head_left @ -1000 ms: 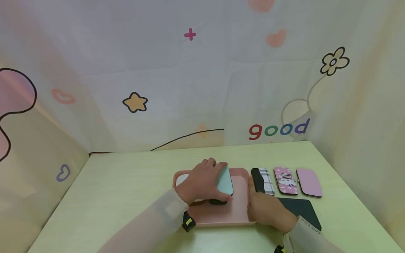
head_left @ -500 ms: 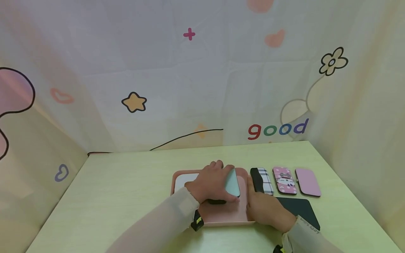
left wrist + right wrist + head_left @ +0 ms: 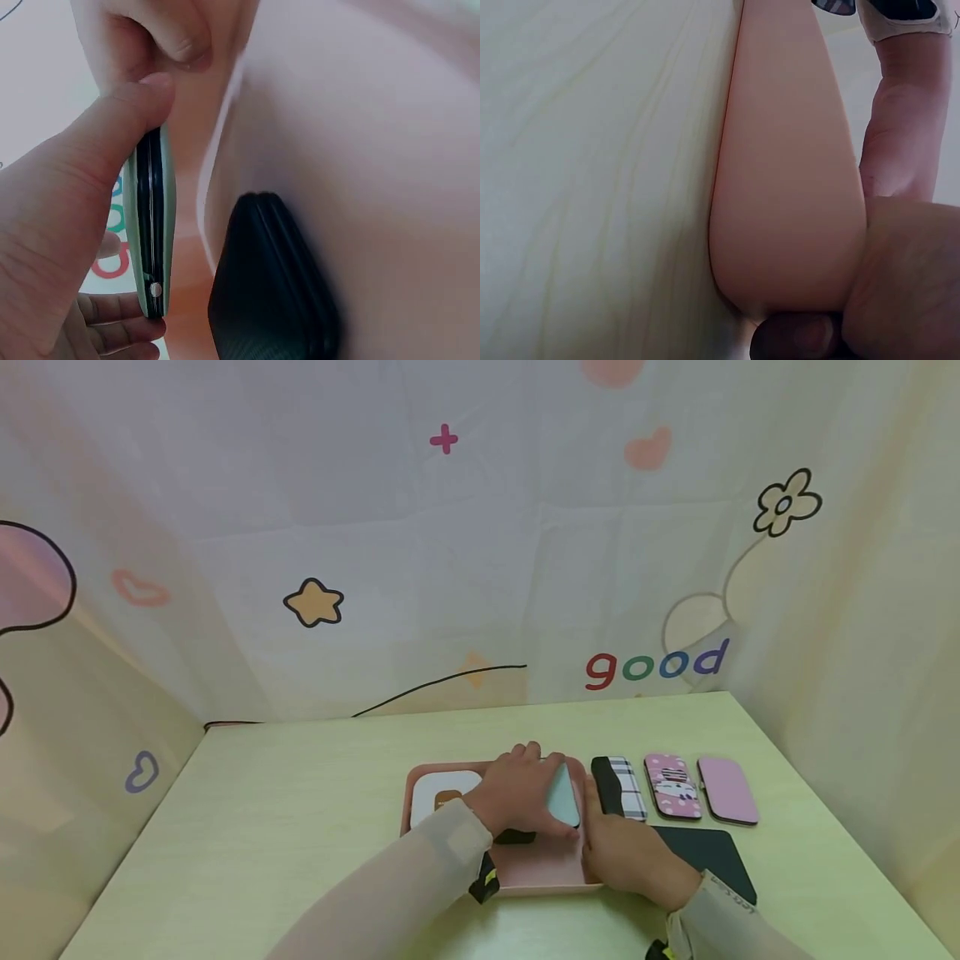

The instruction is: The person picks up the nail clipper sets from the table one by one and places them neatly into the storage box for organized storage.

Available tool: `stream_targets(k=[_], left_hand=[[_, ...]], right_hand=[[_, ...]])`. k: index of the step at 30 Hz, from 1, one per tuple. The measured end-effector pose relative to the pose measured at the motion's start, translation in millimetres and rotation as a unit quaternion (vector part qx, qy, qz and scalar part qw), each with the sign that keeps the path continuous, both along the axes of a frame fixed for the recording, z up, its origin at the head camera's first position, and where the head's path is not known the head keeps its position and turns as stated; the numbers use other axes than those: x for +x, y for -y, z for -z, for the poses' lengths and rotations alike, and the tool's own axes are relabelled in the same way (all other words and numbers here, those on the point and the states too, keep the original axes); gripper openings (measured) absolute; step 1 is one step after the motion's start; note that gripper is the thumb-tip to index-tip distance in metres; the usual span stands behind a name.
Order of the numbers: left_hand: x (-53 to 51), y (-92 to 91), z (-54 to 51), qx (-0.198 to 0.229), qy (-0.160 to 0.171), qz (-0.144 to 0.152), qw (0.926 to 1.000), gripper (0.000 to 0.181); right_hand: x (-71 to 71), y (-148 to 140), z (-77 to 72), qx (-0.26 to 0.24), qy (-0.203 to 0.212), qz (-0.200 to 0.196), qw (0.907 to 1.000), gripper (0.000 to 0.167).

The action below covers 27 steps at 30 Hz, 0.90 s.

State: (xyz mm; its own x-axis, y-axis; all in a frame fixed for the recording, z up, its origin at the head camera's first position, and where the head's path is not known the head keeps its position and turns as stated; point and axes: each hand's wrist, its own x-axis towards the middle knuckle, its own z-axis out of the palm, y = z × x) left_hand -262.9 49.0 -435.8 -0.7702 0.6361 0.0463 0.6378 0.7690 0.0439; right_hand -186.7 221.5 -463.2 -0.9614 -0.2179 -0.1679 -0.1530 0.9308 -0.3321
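Note:
My left hand (image 3: 519, 789) grips a slim mint-green case (image 3: 564, 802) by its edges, over the right part of a pink tray (image 3: 536, 867). In the left wrist view the mint-green case (image 3: 152, 225) stands on edge to the camera, showing its black rim and a metal clasp. A black case (image 3: 274, 277) lies close by in the tray. Left of my hand sits a white case (image 3: 431, 789) with a brown patch, partly covered by my sleeve. My right hand (image 3: 630, 852) holds the tray's right side, one finger straight along the wall; its fingertips are partly hidden.
Right of the tray lie a plaid case (image 3: 624, 787) with a black band, a pink patterned case (image 3: 672, 787) and a plain pink case (image 3: 727, 790). A dark flat rectangular item (image 3: 708, 858) lies beside my right wrist. A printed curtain (image 3: 375, 527) hangs behind the table.
My left hand has carried the mint-green case rightward over the tray, uncovering more of the white case. My right hand has stayed at the tray's right side.

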Motion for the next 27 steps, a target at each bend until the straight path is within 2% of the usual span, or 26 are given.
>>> stream_targets(k=[9,20,27], left_hand=[[2.3,-9.1,-2.3,-0.027,-0.019,0.014,0.9994,0.088],[1.6,-15.7,-2.5,-0.061,0.002,0.008,0.9981,0.091],[1.5,-18.3,-4.4,-0.054,0.019,0.014,0.9982,0.086]], right_hand=[[0.7,2,-0.4,-0.006,-0.005,0.005,1.0000,0.083],[0.5,1,0.0,-0.009,0.000,0.007,0.9999,0.085],[0.6,1,-1.4,-0.014,0.010,0.010,0.9998,0.084]])
